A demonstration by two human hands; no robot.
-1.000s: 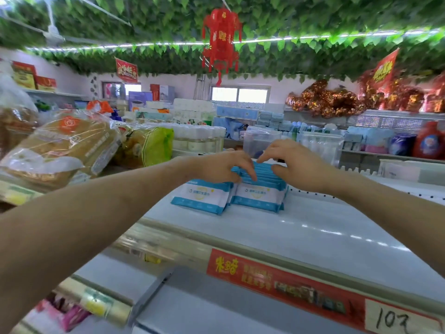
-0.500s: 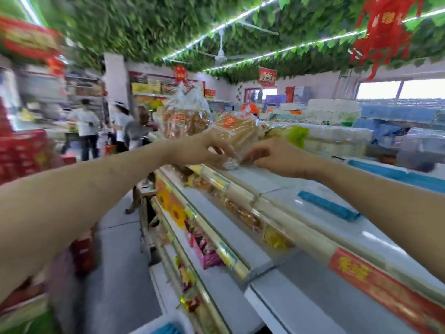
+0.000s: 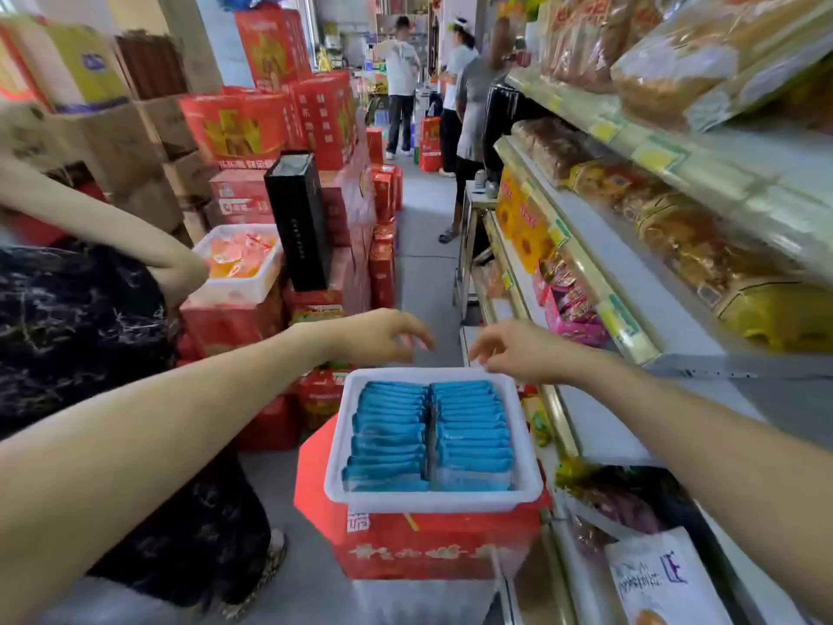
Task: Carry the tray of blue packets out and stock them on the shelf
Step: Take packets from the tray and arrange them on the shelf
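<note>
White tray (image 3: 336, 448) looks smooth matt plastic; blue packets (image 3: 390, 433) glossy film; red box (image 3: 432, 550) printed card; shelf (image 3: 640, 281) painted metal.

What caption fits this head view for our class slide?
Left hand and right hand poised over a white tray of blue packets on a red box beside shelves.

White plastic tray (image 3: 432, 502), level, just below left hand (image 3: 383, 336) and right hand (image 3: 518, 354); far rim by right fingertips. Blue packets (image 3: 388, 437) on edge, two tight rows inside tray. Shelf (image 3: 631, 281), grey tiers, right of right hand.
</note>
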